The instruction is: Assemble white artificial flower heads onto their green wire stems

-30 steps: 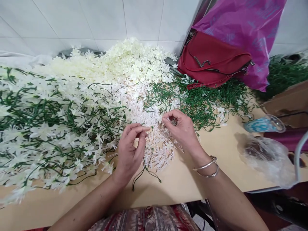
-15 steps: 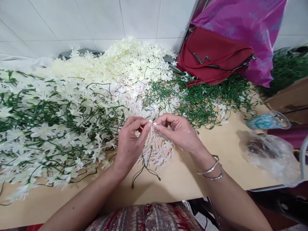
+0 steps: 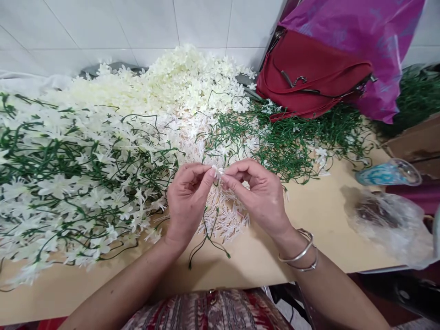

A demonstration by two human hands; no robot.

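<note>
Desk (image 3: 309,220), tan. Heap of green-stemmed white artificial flowers (image 3: 68,183), to my left. Red handbag (image 3: 316,68), far right. Pile of white stamen-like strands (image 3: 227,224). My left hand (image 3: 187,201) and right hand (image 3: 264,197), fingertips pinched on one small white flower (image 3: 217,172), held between them over the strands.

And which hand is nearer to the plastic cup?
Right. The right hand is to the left of the plastic cup; the left hand is farther off in the same direction, past the right hand.
</note>
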